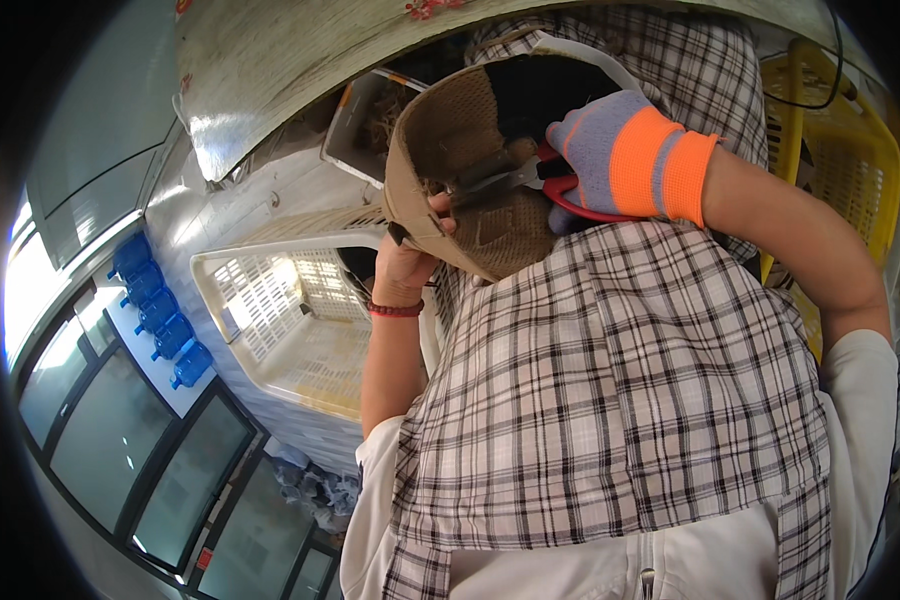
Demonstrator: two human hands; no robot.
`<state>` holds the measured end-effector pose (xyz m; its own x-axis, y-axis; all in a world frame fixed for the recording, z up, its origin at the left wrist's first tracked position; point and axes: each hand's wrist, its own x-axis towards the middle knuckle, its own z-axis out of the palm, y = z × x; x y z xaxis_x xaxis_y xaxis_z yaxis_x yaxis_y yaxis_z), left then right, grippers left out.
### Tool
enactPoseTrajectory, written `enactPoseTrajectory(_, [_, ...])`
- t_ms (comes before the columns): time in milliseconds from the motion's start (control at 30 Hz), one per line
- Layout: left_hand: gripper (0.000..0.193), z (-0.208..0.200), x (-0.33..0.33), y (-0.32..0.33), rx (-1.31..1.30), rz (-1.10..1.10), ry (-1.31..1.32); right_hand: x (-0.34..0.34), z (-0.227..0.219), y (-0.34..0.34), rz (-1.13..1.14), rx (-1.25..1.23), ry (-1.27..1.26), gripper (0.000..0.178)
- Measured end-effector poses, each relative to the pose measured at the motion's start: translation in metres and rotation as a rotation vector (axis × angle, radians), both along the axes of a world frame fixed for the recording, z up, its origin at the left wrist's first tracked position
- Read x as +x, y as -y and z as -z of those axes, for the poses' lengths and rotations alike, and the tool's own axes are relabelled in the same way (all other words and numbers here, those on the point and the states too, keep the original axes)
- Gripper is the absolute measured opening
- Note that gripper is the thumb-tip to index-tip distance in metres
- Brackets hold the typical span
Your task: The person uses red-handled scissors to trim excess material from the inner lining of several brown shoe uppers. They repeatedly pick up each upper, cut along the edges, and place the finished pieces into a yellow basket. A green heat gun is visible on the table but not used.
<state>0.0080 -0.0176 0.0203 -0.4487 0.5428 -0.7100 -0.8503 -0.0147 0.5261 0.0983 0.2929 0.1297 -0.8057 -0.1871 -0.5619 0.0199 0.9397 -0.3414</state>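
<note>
Holds a brown-and-black cap (445,120) at upper centre of frame with the bare left hand (407,265), grips red-handled scissors (558,188) over its hollow with the gloved right hand (602,150)

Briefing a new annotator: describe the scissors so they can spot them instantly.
Start at the checked apron at lower centre; above it, the left hand grips a brown-and-black cap. The scissors are in the right hand, gloved in grey and orange, blades seen against the cap's inside. Their red looped handle sets them apart from the cap's fabric.
</note>
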Motion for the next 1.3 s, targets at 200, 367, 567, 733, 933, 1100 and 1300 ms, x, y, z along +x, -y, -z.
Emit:
enactPoseTrajectory(200, [0.029, 0.003, 0.000, 0.003, 0.029, -0.015, 0.013, -0.005, -0.006, 0.005, -0.025, 0.037, 0.017, 0.050])
enactPoseTrajectory(367, [0.030, -0.002, 0.000, -0.001, 0.033, 0.004, 0.008, -0.002, -0.006, 0.002, -0.018, 0.020, 0.004, 0.035])
enactPoseTrajectory(567, [0.032, -0.005, 0.001, -0.001, 0.023, 0.010, -0.026, -0.003, -0.008, 0.002, -0.029, 0.006, 0.027, 0.034])
enactPoseTrajectory(733, [0.031, -0.005, -0.002, 0.000, 0.088, 0.131, -0.102, -0.010, -0.028, -0.010, -0.005, 0.006, 0.069, 0.043])
enactPoseTrajectory(933, [0.041, 0.008, -0.010, -0.024, 0.334, -0.010, -0.344, -0.018, 0.014, -0.057, -0.105, -0.266, 0.186, 0.030])
enactPoseTrajectory(1100, [0.052, 0.018, -0.017, -0.042, 0.005, 0.065, -0.659, -0.026, 0.017, -0.071, 0.047, -0.478, 0.583, 0.026])
enactPoseTrajectory(1300, [0.040, 0.015, -0.020, -0.054, 0.269, -0.293, -0.237, -0.040, 0.017, -0.079, -0.015, -0.509, 0.653, 0.026])
